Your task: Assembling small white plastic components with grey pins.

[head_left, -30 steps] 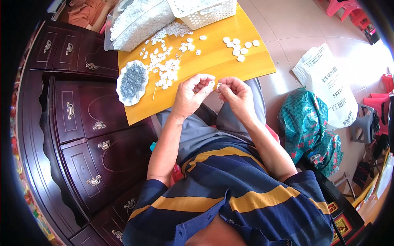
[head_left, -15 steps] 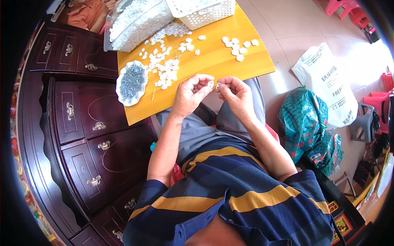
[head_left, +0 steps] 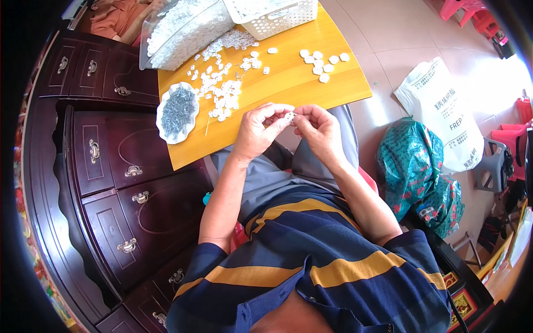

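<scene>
Above my lap, by the near table edge, both hands meet fingertip to fingertip. My left hand (head_left: 260, 130) pinches a small white plastic piece (head_left: 290, 116) between thumb and fingers. From the other side my right hand (head_left: 320, 132) is closed in a pinch at the same spot; its fingers partly hide what it holds, which looks like another small white part against the first. Left of the hands, loose white plastic pieces (head_left: 225, 100) are scattered on the yellow table (head_left: 283, 83). A scalloped white dish (head_left: 194, 123) of thin grey metal pieces (head_left: 179, 111) sits at the left table edge.
A clear bin (head_left: 145, 55) of white pieces and a white perforated basket (head_left: 277, 25) stand at the back. Several white blocks (head_left: 317, 64) lie at right. A dark wooden cabinet (head_left: 139, 150) flanks the left; green bags (head_left: 411, 161) and a white sack (head_left: 444, 116) are right.
The small white parts, held slightly apart between my two hands before, are now together at the fingertips. The right fingers have closed in toward the left; a person's arm shows more at the far left.
</scene>
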